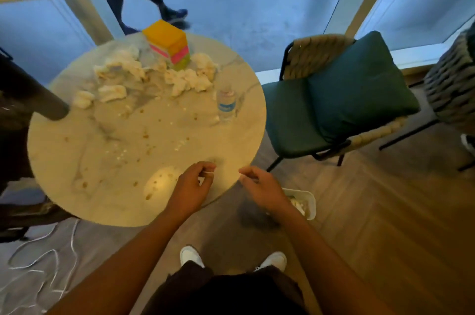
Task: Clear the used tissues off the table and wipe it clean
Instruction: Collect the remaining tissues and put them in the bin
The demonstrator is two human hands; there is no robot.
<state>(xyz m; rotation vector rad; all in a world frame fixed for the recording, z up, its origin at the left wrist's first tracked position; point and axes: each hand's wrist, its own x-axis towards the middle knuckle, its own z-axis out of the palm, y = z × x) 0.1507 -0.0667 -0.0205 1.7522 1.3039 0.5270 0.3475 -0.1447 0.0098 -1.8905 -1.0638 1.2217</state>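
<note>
Glossy marble-look table (77, 150), crumpled paper tissues (120, 68), wood-look floor (385, 212).

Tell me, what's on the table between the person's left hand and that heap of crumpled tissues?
In the head view, only brown crumbs and small white scraps dot the table between the left hand and the tissues.

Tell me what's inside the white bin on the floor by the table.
The white bin holds some crumpled white tissue. The right forearm covers most of its opening, so the rest of its contents stay hidden.
</note>
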